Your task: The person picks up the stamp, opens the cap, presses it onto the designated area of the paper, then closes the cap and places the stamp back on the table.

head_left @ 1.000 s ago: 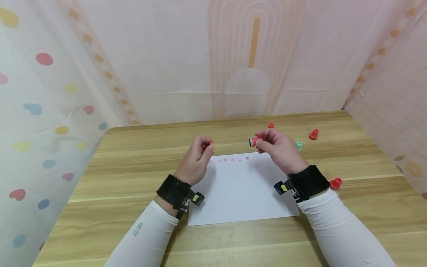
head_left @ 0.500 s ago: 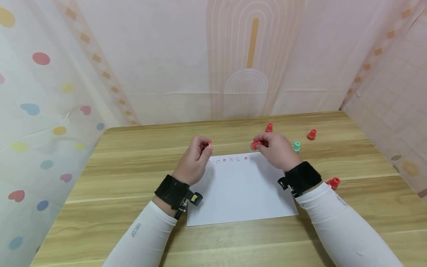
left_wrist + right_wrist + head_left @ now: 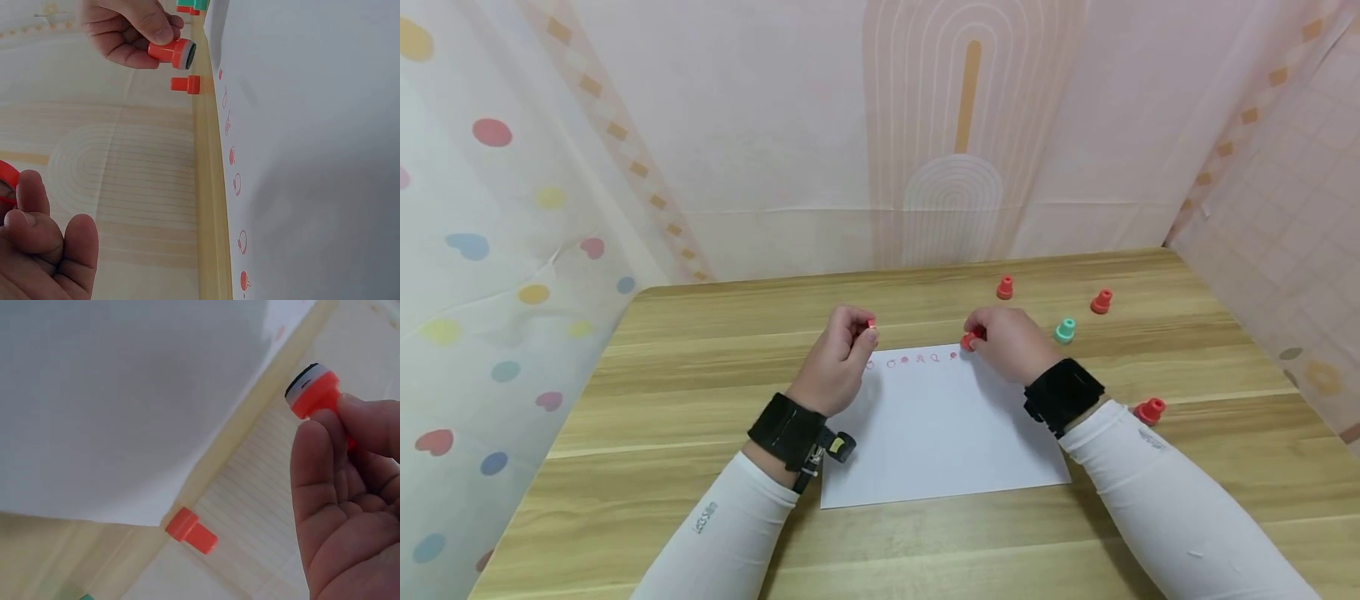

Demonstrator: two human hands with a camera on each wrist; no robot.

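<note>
My right hand (image 3: pixel 983 337) pinches a small red stamp (image 3: pixel 970 339) just above the far right corner of the white paper (image 3: pixel 940 433). In the right wrist view the stamp (image 3: pixel 312 390) shows a white band and a dark face, held by the fingertips (image 3: pixel 325 456). My left hand (image 3: pixel 859 335) holds a small red cap (image 3: pixel 871 323) over the paper's far left corner, fingers curled around it. A row of several red stamped marks (image 3: pixel 917 359) runs along the paper's far edge. The left wrist view shows the stamp (image 3: pixel 174 52) near those marks (image 3: pixel 234 169).
More stamps stand on the wooden table (image 3: pixel 625 392): a red one (image 3: pixel 1004 287) at the back, another red one (image 3: pixel 1101 302) to its right, a teal one (image 3: pixel 1063 331), and a red one (image 3: pixel 1150 410) by my right forearm. Patterned curtains wall the table in.
My right hand has come down and toward me, bringing the stamp from above the table to the paper's far edge. The left hand has barely moved.
</note>
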